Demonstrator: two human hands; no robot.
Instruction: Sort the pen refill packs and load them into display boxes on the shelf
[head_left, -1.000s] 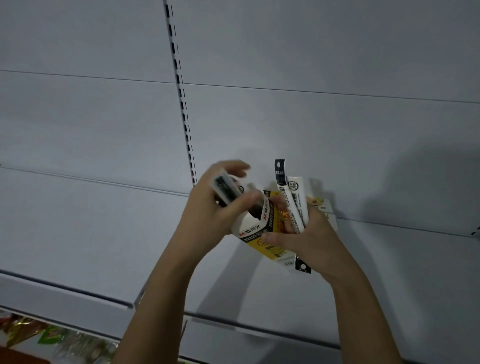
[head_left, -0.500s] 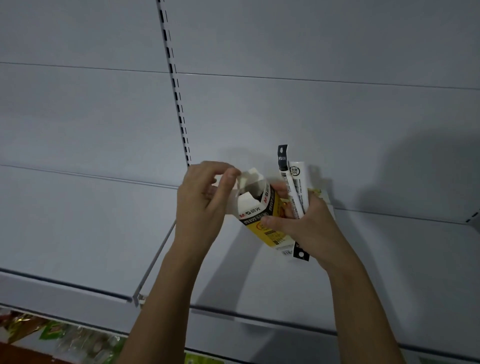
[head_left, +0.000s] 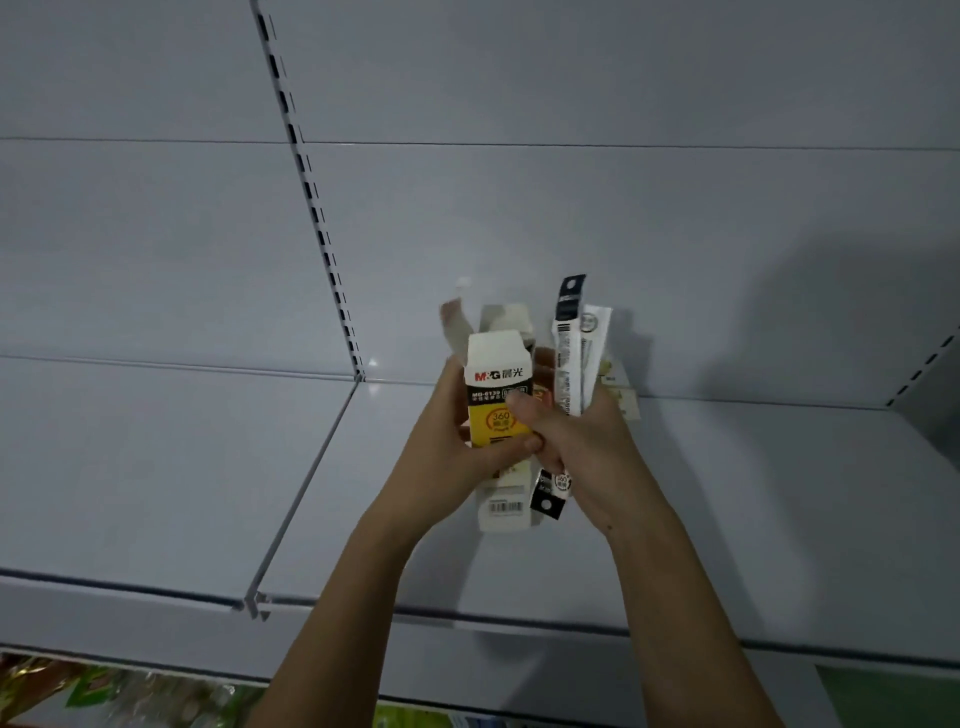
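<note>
Two hands hold the stock above the grey shelf (head_left: 727, 493). Left hand (head_left: 447, 457): grip closed round the box (head_left: 498, 410), thumb across its yellow front, fingers behind. Right hand (head_left: 582, 457): grip closed on the refill packs (head_left: 571, 358), thumb pressing the box front.

Box: upright, top flaps open and blurred. White upper panel reads "M&G" in red and black, followed by two Chinese characters. Black band below carries small white print, too blurred to read with certainty. Yellow panel shows a circle marked "360". White lower end bears a barcode (head_left: 506, 506).

Refill packs: slim, upright, just right of the box and touching it. Taller pack has a black header with a round hang hole. Second pack is white with a round mark; its print is not legible. Lower ends project below the right hand; one black tab has a hole, and "360" shows beside it.

Surroundings: slotted upright (head_left: 311, 208) runs up the grey back panel (head_left: 623, 208) at left centre. Green packets (head_left: 93, 693) lie on a lower level, near left. Both hands cover the middle of the box and packs.
</note>
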